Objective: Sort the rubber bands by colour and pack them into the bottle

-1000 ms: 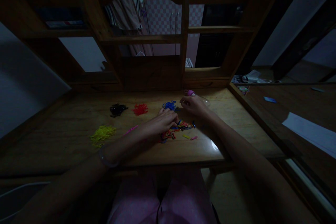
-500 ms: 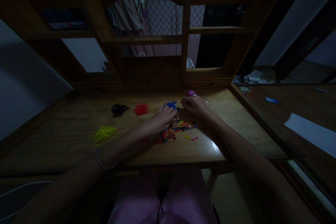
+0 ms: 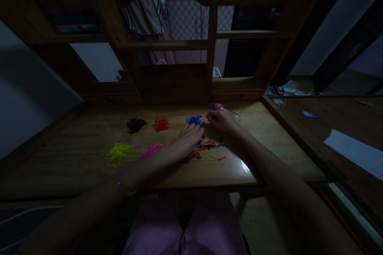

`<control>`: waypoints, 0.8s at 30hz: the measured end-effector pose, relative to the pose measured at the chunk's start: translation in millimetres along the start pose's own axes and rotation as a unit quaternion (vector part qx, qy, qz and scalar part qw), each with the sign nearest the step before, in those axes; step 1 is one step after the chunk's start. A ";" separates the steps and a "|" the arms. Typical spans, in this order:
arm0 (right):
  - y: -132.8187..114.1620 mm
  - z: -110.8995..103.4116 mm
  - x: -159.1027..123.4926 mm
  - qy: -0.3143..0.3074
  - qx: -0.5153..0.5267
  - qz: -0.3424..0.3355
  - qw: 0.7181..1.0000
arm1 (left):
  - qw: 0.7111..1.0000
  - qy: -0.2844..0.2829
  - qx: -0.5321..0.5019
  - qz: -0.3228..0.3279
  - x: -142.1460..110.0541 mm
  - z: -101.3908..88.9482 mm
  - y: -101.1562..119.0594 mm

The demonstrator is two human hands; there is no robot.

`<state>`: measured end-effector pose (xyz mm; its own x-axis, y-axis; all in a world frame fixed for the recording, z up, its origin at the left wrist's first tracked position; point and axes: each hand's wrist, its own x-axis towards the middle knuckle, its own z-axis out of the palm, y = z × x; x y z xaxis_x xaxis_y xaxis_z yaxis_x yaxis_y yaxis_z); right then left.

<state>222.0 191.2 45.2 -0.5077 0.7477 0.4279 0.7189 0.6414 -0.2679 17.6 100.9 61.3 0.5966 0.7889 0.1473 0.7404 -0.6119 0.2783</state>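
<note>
My left hand (image 3: 191, 137) is over the left part of a mixed pile (image 3: 209, 143) of small, thin, colourful looped pieces. Its fingers curl down, and the fingertips and anything in them are hidden. To the right, my right hand (image 3: 220, 118) hovers low with thumb and fingers pinched together; it is too dark to make out what they hold. Between the hands, at the back, sits a blue pile (image 3: 194, 120) of similar pieces. Just behind my right hand lies a clear container (image 3: 235, 116) with a purple-pink top (image 3: 219, 106), partly covered by the hand.
Sorted piles lie to the left: black (image 3: 136, 124), red (image 3: 161, 124), yellow (image 3: 119, 152) and pink (image 3: 152, 150). One yellow piece (image 3: 213, 155) and one pink piece (image 3: 222, 158) lie near the front. A wooden shelf frame (image 3: 173, 83) rises behind the desk. White paper (image 3: 354, 149) lies on the right-hand surface.
My left hand has shifted slightly right and towards me, uncovering more of the blue pile. The pink pile, earlier mostly behind my left arm, now shows. My right hand stays nearly still.
</note>
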 end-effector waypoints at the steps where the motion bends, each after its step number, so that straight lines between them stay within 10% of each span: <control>1: -0.2 -0.3 -0.1 0.000 -0.003 0.001 1.000 | 1.000 0.009 0.001 0.000 -0.6 1.3 0.9; 13: -2.9 -2.6 -0.5 0.007 -0.025 0.010 1.000 | 0.997 -0.006 0.062 0.039 21.4 10.9 -1.7; 17: -1.5 -4.2 -0.1 0.026 -0.043 0.034 0.998 | 0.993 0.048 -0.104 -0.038 15.7 -10.9 1.4; 24: -1.5 -3.8 0.9 0.044 -0.061 0.066 0.995 | 0.764 0.025 -0.606 -0.221 -27.5 -43.3 10.6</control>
<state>222.2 190.2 49.3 -0.3652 0.8024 0.4719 0.8318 0.5089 -0.2215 -4.4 75.1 101.3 0.3368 0.9229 -0.1868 0.0177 0.1922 0.9812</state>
